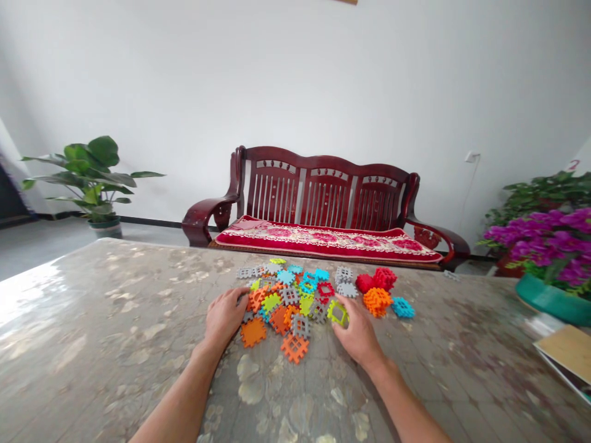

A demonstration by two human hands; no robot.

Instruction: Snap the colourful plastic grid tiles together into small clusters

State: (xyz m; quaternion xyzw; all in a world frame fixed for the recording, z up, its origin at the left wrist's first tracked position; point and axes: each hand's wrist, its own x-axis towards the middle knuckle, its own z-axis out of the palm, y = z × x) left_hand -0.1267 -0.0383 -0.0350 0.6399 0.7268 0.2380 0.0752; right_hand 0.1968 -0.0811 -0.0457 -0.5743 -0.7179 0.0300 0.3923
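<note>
Red pile (384, 278) apart, mixed heap (279, 319) remains, I judge — right hand (356, 332) pinches green tile (331, 312); left hand (225, 317), can't tell.

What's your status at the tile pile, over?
Right hand holding lime-green open-frame tile. Left hand at left edge of tile pile, grip unclear. Orange tile heap beyond right hand.

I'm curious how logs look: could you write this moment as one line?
left hand: at left edge of interlocking-tile pile | right hand: holding lime-green frame tile | nearby: orange tile stack
</note>
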